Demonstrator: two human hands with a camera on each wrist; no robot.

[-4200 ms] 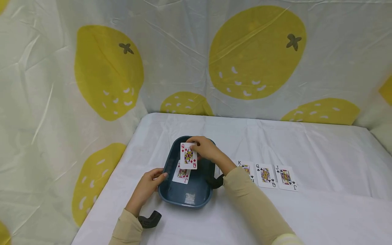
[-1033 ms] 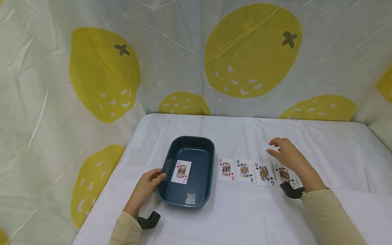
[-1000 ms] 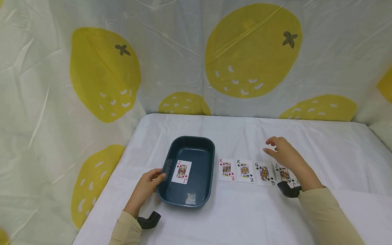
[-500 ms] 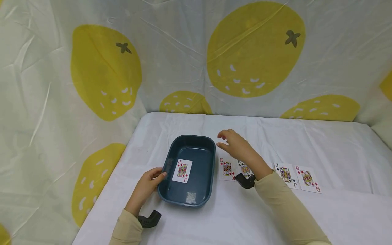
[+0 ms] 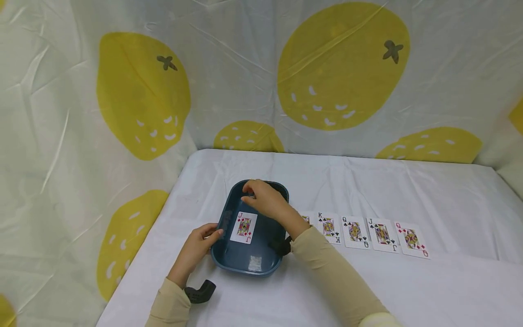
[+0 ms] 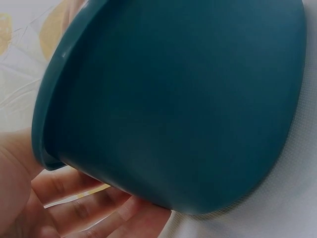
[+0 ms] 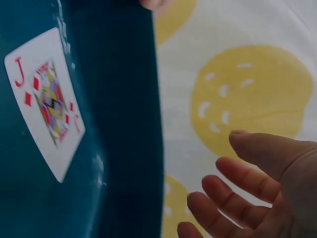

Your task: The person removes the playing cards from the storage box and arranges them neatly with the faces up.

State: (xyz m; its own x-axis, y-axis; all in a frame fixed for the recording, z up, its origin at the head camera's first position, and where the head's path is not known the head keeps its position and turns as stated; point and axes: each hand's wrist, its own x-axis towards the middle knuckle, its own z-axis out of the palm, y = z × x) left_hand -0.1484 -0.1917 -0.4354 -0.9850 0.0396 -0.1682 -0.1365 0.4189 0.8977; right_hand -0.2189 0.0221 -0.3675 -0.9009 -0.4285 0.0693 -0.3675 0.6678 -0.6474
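A dark blue-green plastic tray (image 5: 254, 265) stands on the white tablecloth, and a jack of diamonds (image 5: 244, 228) lies face up inside it. My left hand (image 5: 198, 247) holds the tray's left side, thumb over the rim and the other fingers against the outer wall, as the left wrist view shows. Above the tray's far part hovers my right hand (image 5: 267, 200), its fingers (image 7: 225, 198) spread loosely with nothing between them, apart from the jack. To the tray's right runs a row of face-up cards, ending in a queen of diamonds (image 5: 411, 240).
The row also has a king of diamonds (image 5: 304, 219), partly hidden by the right arm, a king of clubs (image 5: 328, 228), a queen of clubs (image 5: 355, 232) and a jack of clubs (image 5: 382, 235). A lemon-print cloth (image 5: 233, 68) hangs behind and at the left.
The queen of diamonds, earlier pinched by my right hand over the tray, lies at the row's right end. My right hand has swept left back over the tray. The left hand stays put.
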